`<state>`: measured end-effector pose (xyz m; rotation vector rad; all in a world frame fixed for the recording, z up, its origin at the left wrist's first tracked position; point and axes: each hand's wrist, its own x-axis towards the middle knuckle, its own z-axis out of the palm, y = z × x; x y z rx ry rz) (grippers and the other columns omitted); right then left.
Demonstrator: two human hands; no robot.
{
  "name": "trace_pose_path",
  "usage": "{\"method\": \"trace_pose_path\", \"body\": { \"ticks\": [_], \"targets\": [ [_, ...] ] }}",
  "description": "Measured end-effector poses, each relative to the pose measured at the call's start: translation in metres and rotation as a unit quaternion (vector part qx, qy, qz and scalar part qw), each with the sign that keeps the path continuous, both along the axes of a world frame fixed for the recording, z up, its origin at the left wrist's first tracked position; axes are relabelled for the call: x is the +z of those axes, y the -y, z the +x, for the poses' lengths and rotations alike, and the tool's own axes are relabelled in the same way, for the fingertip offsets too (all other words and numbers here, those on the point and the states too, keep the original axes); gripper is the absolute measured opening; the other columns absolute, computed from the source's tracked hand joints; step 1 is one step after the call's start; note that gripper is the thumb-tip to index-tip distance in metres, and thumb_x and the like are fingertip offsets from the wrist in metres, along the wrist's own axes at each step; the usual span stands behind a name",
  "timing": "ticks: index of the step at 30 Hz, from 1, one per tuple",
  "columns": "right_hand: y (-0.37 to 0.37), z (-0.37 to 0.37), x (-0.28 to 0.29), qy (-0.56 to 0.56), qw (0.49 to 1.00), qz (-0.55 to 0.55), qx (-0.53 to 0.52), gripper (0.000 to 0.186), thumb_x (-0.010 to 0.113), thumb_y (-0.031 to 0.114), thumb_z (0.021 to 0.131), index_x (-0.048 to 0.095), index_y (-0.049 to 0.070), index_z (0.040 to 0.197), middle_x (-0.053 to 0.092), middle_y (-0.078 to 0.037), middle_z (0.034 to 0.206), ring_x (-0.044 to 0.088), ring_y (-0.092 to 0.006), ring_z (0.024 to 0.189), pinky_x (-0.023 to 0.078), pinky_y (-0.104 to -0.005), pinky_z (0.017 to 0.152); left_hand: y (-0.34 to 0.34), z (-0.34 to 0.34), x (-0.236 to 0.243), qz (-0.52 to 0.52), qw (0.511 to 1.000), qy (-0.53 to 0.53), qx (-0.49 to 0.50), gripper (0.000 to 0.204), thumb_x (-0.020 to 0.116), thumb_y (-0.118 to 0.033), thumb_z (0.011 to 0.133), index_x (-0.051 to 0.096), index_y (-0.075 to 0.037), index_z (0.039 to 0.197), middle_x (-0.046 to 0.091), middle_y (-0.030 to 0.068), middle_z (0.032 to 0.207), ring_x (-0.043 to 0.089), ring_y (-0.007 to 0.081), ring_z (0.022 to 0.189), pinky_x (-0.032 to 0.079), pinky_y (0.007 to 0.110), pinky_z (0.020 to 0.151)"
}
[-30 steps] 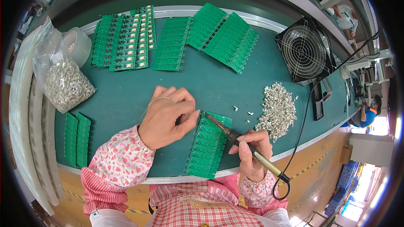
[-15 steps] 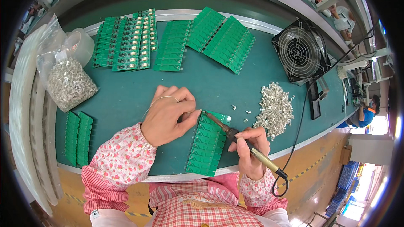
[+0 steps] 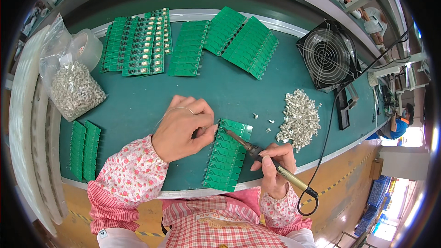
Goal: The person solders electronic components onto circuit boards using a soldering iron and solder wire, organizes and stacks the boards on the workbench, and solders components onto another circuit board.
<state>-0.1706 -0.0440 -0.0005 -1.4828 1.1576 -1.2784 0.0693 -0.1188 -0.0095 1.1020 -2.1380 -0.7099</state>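
A green circuit board panel (image 3: 226, 158) lies on the mat in front of me, with pins along its left edge. My right hand (image 3: 277, 167) grips a soldering iron (image 3: 294, 179), its tip over the panel's upper left part. Whether the tip touches the board is too small to tell. Beside the panel's upper left edge, my left hand (image 3: 186, 126) is closed, thumb and finger pinched on a thin solder wire (image 3: 185, 108) that loops over the back of the hand. The wire's working end is hidden.
White connectors form a pile (image 3: 299, 120) at right, several loose ones nearby. A black fan (image 3: 325, 53) stands behind them. More green panels (image 3: 188, 48) lie along the back, two (image 3: 84, 151) at left. A bag of connectors (image 3: 76, 89) and a tape roll (image 3: 88, 48) sit far left.
The iron's tip has shifted a little down and right from the panel's upper edge, and my right hand with it. My left hand has moved slightly toward me, still pinching the wire.
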Motion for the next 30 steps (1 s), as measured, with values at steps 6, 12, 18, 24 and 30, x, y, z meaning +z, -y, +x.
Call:
{"method": "trace_pose_path", "body": {
  "ticks": [6,12,18,24,30],
  "targets": [
    [0.0007,-0.0021,-0.0024,-0.003,1.0,-0.008,0.009,0.009,0.061,0.001,0.09,0.056,-0.002,0.095,0.064,-0.013,0.076,0.064,-0.0148,0.057,0.05,-0.0256,0.051,0.0006,0.0001,0.0005,0.008,1.0,0.009,-0.016,0.028,0.07,-0.009,0.076,0.049,-0.008,0.058,0.06,-0.0005,0.082,0.052,0.0189,0.075,0.035,0.035,0.081],
    [0.0032,0.0,-0.0027,-0.016,1.0,-0.011,0.013,0.009,0.063,0.002,0.089,0.056,0.0,0.094,0.064,-0.01,0.071,0.063,-0.0138,0.056,0.049,-0.0248,0.05,0.0002,-0.0011,-0.0011,-0.009,1.0,0.018,-0.013,0.026,0.07,-0.011,0.078,0.051,-0.009,0.061,0.057,-0.0016,0.08,0.052,0.0189,0.075,0.035,0.035,0.08],
    [0.0032,-0.001,-0.0024,-0.025,1.0,-0.008,0.013,0.009,0.063,0.003,0.089,0.056,0.0,0.092,0.065,-0.01,0.071,0.063,-0.0134,0.055,0.048,-0.0245,0.05,0.0013,0.0003,-0.0037,-0.013,1.0,0.01,-0.015,0.024,0.069,-0.013,0.08,0.052,-0.011,0.063,0.054,-0.0024,0.079,0.051,0.0186,0.075,0.034,0.036,0.079],
    [0.0032,0.0,-0.0028,-0.02,1.0,-0.009,0.012,0.01,0.063,0.004,0.089,0.055,0.0,0.092,0.065,-0.011,0.072,0.063,-0.0132,0.054,0.048,-0.0241,0.049,0.001,-0.0001,-0.0028,-0.015,1.0,0.019,-0.02,0.025,0.07,-0.014,0.08,0.051,-0.01,0.063,0.054,-0.0024,0.08,0.051,0.0186,0.077,0.034,0.036,0.08],
    [0.004,-0.0001,-0.0031,-0.029,0.999,-0.024,0.016,0.01,0.063,0.004,0.09,0.055,-0.001,0.092,0.065,-0.01,0.071,0.062,-0.0132,0.054,0.048,-0.0242,0.048,0.0009,0.0001,-0.0027,-0.016,0.999,0.018,-0.022,0.025,0.07,-0.014,0.08,0.052,-0.01,0.063,0.055,-0.0022,0.08,0.051,0.0188,0.077,0.034,0.036,0.08]
  ]
}}
